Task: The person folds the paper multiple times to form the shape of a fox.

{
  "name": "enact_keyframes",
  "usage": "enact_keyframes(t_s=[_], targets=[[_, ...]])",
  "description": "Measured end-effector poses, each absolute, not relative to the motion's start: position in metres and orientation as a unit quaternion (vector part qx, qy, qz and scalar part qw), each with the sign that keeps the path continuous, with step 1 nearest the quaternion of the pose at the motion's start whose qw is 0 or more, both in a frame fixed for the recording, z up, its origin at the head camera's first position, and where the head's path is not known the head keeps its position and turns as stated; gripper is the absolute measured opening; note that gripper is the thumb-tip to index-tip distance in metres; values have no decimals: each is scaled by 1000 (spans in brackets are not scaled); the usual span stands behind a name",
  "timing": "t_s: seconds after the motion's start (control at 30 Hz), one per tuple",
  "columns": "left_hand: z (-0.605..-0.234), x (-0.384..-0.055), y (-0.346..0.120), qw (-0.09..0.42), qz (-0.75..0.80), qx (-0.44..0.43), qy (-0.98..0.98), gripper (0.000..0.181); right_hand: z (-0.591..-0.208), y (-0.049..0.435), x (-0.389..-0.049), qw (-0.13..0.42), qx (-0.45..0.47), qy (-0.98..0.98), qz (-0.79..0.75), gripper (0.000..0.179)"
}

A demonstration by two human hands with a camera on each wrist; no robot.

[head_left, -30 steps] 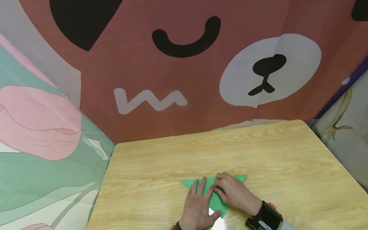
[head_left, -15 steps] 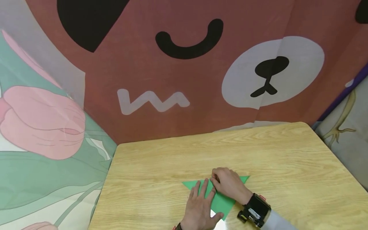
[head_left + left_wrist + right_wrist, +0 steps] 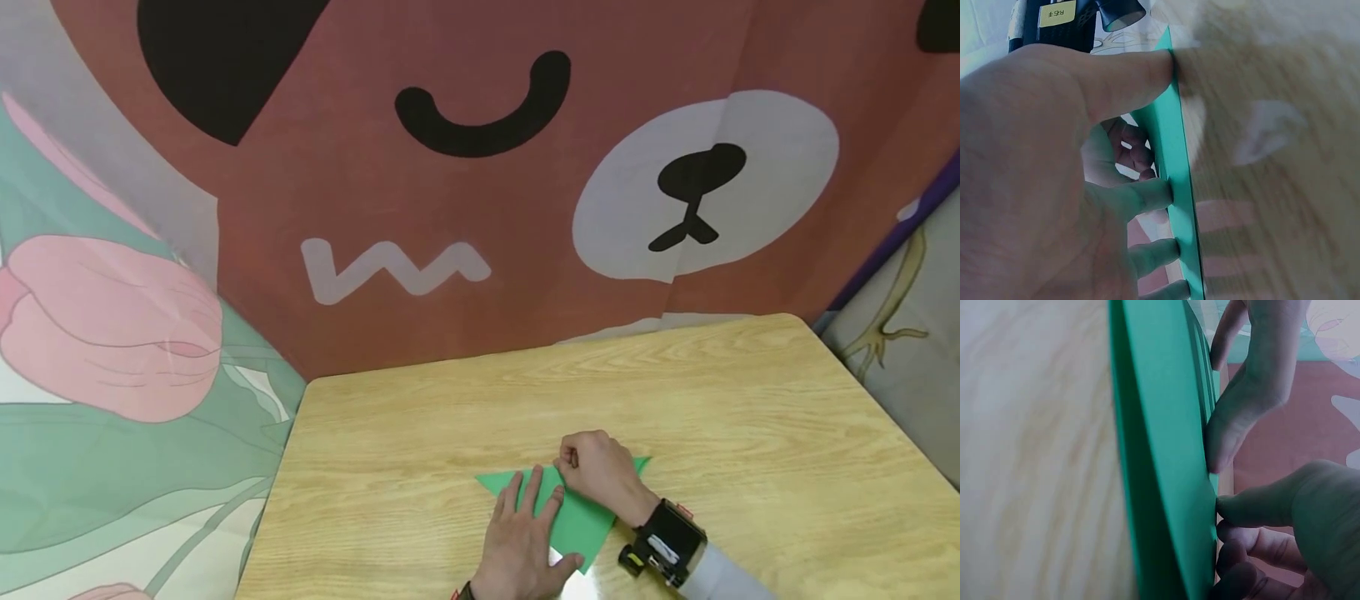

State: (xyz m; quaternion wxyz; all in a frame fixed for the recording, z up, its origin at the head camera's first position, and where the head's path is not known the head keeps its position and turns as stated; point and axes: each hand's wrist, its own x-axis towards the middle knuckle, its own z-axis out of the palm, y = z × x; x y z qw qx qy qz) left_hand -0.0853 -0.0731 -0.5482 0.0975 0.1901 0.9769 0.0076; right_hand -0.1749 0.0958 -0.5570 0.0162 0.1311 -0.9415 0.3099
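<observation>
A sheet of green paper, folded into a triangle, lies on the table with its long edge at the back. My left hand rests on its left part, fingers spread and straight, thumb near the front corner. My right hand has its fingers curled at the paper's back edge. In the right wrist view, the right thumb and bent fingertips meet at the green paper; its layers stand slightly apart on the near side. The left wrist view shows the left fingertips touching the paper. The right hand covers part of the back edge.
The wooden table extends around the paper on every side. Behind it stands a brown wall panel printed with an animal face. A flower-patterned covering is at the left. A black device is strapped to the right wrist.
My right hand has moved from the middle of the paper toward its back edge, and its fingers have curled more. My left hand stays in place on the paper.
</observation>
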Motion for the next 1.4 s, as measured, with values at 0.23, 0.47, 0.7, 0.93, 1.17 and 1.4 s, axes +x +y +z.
enact_keyframes(t_s=[0.23, 0.47, 0.7, 0.93, 1.17, 1.4], targets=[[-548, -84, -74, 84, 3, 194, 977, 86, -557, 103, -175, 27, 133, -944, 302, 30], [-548, -84, -73, 97, 7, 193, 976, 86, -560, 110, -175, 18, 127, -943, 307, 31], [-546, -84, -71, 100, 6, 196, 976, 86, -557, 117, -174, 12, 131, -940, 316, 30], [-542, -84, -74, 99, 12, 194, 976, 85, -553, 127, -177, 4, 124, -941, 315, 29], [-539, -83, -76, 83, 11, 196, 977, 85, -553, 136, -178, 8, 120, -942, 315, 30], [-539, -83, -74, 88, 15, 194, 977, 85, -552, 141, -177, 14, 122, -944, 305, 28]])
